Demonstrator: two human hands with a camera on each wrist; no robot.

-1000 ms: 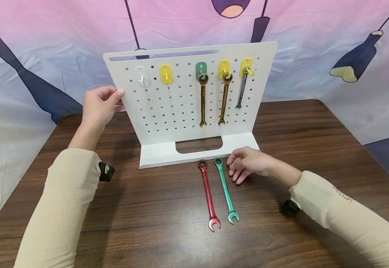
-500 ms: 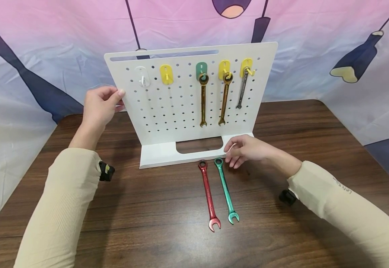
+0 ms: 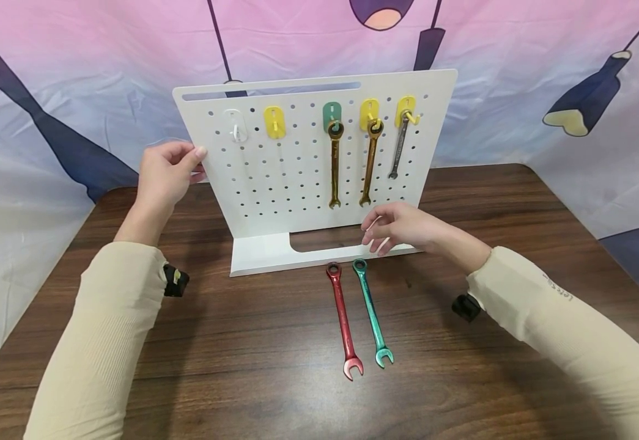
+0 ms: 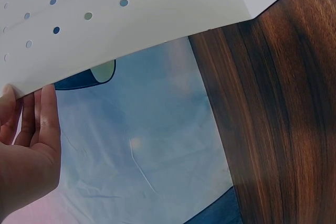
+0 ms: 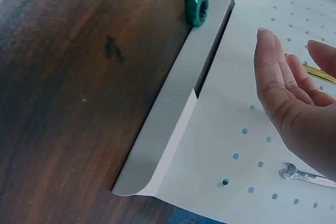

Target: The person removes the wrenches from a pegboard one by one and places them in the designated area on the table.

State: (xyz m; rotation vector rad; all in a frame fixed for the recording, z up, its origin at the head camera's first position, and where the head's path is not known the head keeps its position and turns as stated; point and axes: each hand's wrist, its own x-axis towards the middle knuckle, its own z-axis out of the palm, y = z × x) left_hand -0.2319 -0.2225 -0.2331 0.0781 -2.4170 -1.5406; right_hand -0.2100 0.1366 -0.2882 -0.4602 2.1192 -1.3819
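Grn wrench [image 3: 372, 316] near R hand [image 3: 397, 228]: head cam whole, R wrist cropped.

The left hand [image 3: 166, 171] pinched, thumb [image 4: 6, 107] opposing partly hidden, seemingly straight fingers [image 4: 50, 119]; lower and well apart, the right hand [image 3: 398, 227] hovered, thumb and loosely bent fingers parted.

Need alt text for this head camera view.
The left hand pinches the edge of a white pegboard with three hanging wrenches; the right hand, empty, hovers before it. A red wrench and a green wrench lie on the table.
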